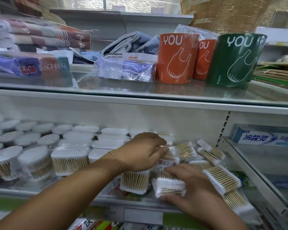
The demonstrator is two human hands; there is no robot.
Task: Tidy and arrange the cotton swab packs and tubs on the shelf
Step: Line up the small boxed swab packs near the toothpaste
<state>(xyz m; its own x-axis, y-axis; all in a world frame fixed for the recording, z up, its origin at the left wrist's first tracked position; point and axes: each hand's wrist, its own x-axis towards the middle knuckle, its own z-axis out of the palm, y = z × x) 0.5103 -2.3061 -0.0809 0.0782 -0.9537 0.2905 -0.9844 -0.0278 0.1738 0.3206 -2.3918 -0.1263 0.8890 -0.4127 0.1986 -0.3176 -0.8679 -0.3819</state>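
The pack (170,185) I am working on lies at the front of the shelf (40,190), right of centre. It is a flat clear bundle of wooden-stemmed swabs with its white tips towards me. My right hand (194,188) grasps it, fingers curled over the top and the thumb tucked under the near edge, so the grip is clenched round the pack rather than resting on it. Just behind, a second pack (170,156) sits on the jumble, and my left hand (145,151), reaching across from the left, pinches its near end between thumb and bent fingers; how firmly, I cannot tell. I judge this to be the sorting step. The loose packs (221,180) to the right lie askew at all angles, while the upright packs (70,161) and the round tubs (35,161) to the left already stand in rows. The next move, as I see it, calls for lifting each held pack clear, turning it to match those rows and seating it beside the last upright one. The squeeze should be light, as the film looks slippery. Above, a glass shelf (140,92) carries orange rolls (175,58) and a green roll (234,60). A toothpaste box (263,136) lies in the bay to the right.
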